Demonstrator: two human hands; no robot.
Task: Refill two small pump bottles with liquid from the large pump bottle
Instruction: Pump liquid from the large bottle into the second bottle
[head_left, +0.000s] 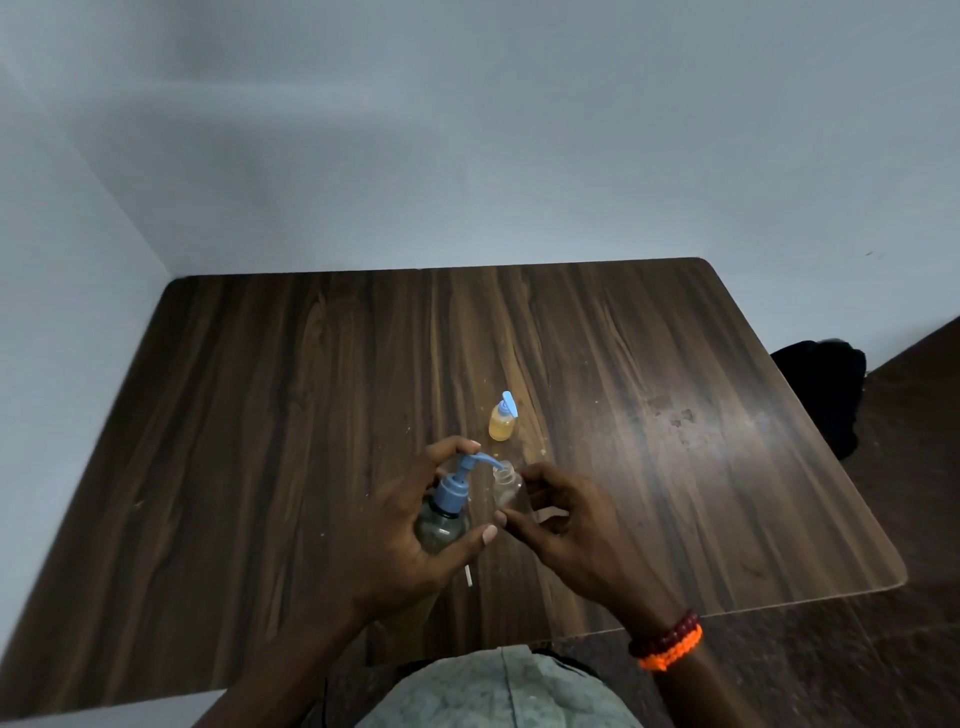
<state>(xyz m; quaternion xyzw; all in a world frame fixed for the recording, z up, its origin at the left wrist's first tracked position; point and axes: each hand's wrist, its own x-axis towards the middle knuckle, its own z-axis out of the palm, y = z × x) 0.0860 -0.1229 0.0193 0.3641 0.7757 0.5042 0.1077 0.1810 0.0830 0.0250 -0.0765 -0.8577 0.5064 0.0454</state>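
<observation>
Left hand (410, 525) grips large pump bottle (441, 519), spout over open small bottle (506, 486) pinched by right hand (561, 519).

Head-worn view, steeply down over table (311, 389).

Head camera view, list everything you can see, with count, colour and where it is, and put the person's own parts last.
large pump bottle: one, clear greenish body with blue pump, near table centre, spout over the open small bottle
open small bottle: one, clear, no pump on it, right of the large one
filled small bottle: one, yellow liquid, blue pump, standing behind the other two
white stick: one, on the table by the left hand
table: one, dark wood grain, against pale walls
dark object: one, black, beyond the table's right edge
bracelet: one, orange and dark red, right wrist
left hand: grips the large pump bottle
right hand: holds the open small bottle
</observation>
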